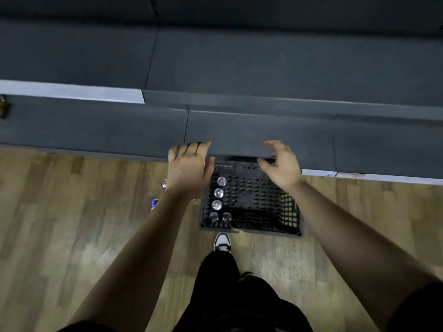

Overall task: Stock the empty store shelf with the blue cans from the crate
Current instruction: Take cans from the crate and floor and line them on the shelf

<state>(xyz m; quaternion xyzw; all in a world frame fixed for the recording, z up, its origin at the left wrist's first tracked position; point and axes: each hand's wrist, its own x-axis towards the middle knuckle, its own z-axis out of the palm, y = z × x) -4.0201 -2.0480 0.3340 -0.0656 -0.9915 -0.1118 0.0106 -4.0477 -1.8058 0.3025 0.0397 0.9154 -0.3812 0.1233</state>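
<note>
1. The wooden floor point(72, 236) carries a black crate point(291, 212), its far end under the front edge of the dark grey shelf point(239, 130).
2. 2 blue cans point(154, 204) sit on the floor just left of the crate.
3. 5 cans point(218, 193) stand in the crate along its left wall.
4. The shelf holds 1 small blurred object point(3, 109) at its far left.

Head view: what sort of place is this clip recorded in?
Probably a shop aisle, or a mock-up of one: long dark tiered shelves with a pale label strip along one edge, and a black plastic crate on the wood floor holding a few cans.
</note>
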